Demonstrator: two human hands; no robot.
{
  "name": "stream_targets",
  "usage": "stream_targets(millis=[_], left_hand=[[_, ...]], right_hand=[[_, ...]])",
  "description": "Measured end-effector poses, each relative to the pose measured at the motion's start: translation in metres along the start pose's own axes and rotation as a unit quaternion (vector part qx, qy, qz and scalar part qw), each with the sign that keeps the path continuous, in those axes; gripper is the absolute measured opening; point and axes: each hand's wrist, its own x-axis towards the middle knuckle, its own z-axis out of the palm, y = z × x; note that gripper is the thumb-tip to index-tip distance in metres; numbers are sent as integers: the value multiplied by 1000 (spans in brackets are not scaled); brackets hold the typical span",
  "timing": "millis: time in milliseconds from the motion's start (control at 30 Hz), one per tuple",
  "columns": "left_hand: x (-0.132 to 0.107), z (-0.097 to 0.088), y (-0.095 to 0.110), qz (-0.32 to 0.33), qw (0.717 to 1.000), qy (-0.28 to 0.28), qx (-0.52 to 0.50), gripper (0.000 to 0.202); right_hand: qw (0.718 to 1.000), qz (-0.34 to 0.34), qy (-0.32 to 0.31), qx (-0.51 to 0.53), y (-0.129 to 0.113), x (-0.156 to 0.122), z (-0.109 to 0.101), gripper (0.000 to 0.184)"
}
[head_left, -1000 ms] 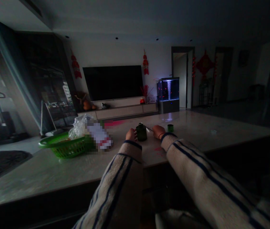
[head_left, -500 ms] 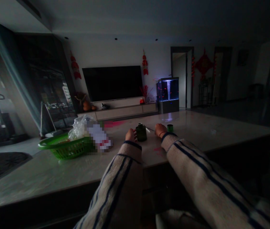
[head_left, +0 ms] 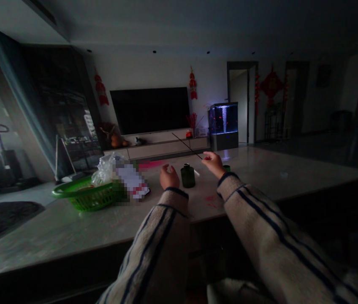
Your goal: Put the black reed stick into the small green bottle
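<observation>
Stick up at frame ctr, slanting up-left above the table, R hand pinching its lower end! L hand, fingers half-curled & apart, just left of the bottle, upright mid-frame. Green basket, left of frame below mid-ht., w/ clear plastic bag in it.

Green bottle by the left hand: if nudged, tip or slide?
The green bottle probably resists tipping: its body looks squat and broad-based. A low push would likely slide it; the tabletop looks glossy. Tilting might spill any contents, as its mouth looks uncapped.
</observation>
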Motion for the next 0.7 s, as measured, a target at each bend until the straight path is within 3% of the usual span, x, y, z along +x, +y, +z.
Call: stream_targets(millis=[100,267,467,700], left_hand=[[5,-20,1,219,968,26,121,23],[28,-50,-5,348,902,29,255,28],[31,-49,-9,408,873,18,267,26],[32,-51,-9,408,829,71,377,29]], right_hand=[[989,30,-2,147,0,1,1,46],[945,78,-18,316,-4,-1,-3,39],[914,104,-44,389,-9,-2,-12,35],[897,92,-53,429,-5,0,-16,31]])
